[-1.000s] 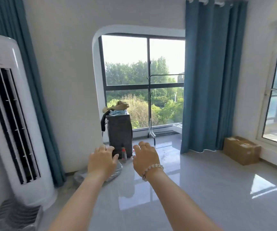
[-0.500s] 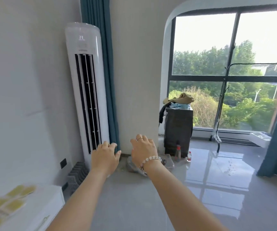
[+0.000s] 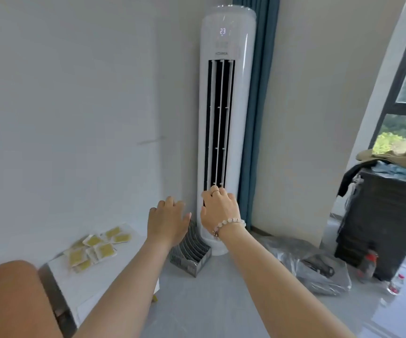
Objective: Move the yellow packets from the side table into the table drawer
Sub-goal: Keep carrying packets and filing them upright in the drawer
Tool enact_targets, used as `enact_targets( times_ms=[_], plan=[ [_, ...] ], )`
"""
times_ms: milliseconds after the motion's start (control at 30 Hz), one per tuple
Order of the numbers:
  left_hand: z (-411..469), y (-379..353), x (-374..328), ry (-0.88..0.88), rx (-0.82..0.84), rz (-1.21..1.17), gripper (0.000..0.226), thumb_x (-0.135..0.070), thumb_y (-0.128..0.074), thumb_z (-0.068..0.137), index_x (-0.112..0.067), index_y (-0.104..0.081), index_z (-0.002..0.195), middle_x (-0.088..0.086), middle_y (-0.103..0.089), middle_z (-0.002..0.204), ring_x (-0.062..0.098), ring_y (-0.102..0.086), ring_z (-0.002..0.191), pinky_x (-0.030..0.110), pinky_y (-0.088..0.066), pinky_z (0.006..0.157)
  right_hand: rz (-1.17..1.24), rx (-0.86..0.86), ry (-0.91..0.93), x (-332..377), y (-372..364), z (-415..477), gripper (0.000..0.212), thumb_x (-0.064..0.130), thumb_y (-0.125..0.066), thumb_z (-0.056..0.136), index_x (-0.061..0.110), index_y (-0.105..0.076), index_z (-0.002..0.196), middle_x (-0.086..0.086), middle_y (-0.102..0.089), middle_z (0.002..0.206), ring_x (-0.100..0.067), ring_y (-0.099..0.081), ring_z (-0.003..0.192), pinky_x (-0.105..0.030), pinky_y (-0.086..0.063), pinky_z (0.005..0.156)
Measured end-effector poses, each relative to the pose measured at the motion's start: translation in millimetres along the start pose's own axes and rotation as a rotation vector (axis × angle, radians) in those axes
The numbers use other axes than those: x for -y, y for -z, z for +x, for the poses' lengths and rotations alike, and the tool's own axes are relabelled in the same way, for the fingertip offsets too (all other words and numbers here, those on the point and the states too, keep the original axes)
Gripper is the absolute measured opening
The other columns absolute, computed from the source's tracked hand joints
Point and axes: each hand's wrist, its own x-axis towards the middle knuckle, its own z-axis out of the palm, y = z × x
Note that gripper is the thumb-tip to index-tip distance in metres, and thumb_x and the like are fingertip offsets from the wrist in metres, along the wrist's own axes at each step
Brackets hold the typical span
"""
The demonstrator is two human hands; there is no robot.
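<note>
The yellow packets (image 3: 97, 247) lay in a loose overlapping heap on the far part of the white bench (image 3: 94, 286), close to the wall, at the lower left of the view. A second before they had been out of sight altogether, and half a second before only a blur in the corner, so the head had swung left to bring them in; that read as the approach, with no packet yet lifted and no drawer to be seen. The left hand (image 3: 166, 222) hung in the air just right of the heap and above it, fingers loosely bent and holding nothing. The right hand (image 3: 220, 211), beside it, was likewise empty and relaxed, in front of the tall white air conditioner (image 3: 226, 118). The bench's near edge ran toward the person and its right edge dropped to the floor (image 3: 221, 311), where a grey rack (image 3: 191, 254) stood just beside the unit. Further right a grey bag (image 3: 314, 269) and a dark cabinet (image 3: 380, 228) sat well apart, leaving open floor between.
</note>
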Motion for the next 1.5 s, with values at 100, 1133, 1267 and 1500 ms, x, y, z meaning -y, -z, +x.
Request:
enact_targets(
  times_ms=[100, 1133, 1267, 1500],
  plan=[
    [19, -11, 25, 0.094, -0.016, 0.053, 0.039, -0.042, -0.035, 0.097, -0.022, -0.05, 0.128, 0.001, -0.05, 0.121, 0.021, -0.049, 0.109, 0.033, -0.038, 0.087, 0.059, 0.02, 0.052, 7, -25, 28, 0.034, 0.021, -0.04, 0.094, 0.01, -0.049, 0.125, -0.009, -0.047, 0.13, -0.024, -0.044, 0.119, -0.034, -0.036, 0.097],
    [274, -175, 250, 0.463, 0.082, 0.196, 0.042, -0.042, -0.031, 0.099, -0.023, -0.05, 0.131, -0.001, -0.056, 0.123, 0.021, -0.05, 0.112, 0.032, -0.038, 0.085, 0.225, 0.155, 0.34, 85, -256, 361, 0.033, 0.022, -0.034, 0.096, 0.012, -0.049, 0.124, -0.009, -0.046, 0.13, -0.024, -0.045, 0.114, -0.031, -0.036, 0.093],
    [300, -202, 290, 0.555, 0.113, 0.215, 0.042, -0.042, -0.03, 0.099, -0.024, -0.049, 0.131, -0.002, -0.055, 0.124, 0.019, -0.05, 0.112, 0.032, -0.037, 0.087, 0.26, 0.188, 0.394, 108, -297, 412, 0.033, 0.021, -0.035, 0.096, 0.011, -0.049, 0.124, -0.009, -0.045, 0.131, -0.023, -0.044, 0.114, -0.031, -0.035, 0.093],
    [361, -254, 360, 0.668, 0.214, 0.223, 0.041, -0.041, -0.03, 0.099, -0.023, -0.05, 0.13, -0.002, -0.055, 0.123, 0.019, -0.049, 0.111, 0.031, -0.036, 0.088, 0.3, 0.334, 0.422, 132, -391, 498, 0.034, 0.021, -0.033, 0.097, 0.012, -0.045, 0.128, -0.007, -0.043, 0.134, -0.021, -0.043, 0.118, -0.03, -0.035, 0.096]
  ],
)
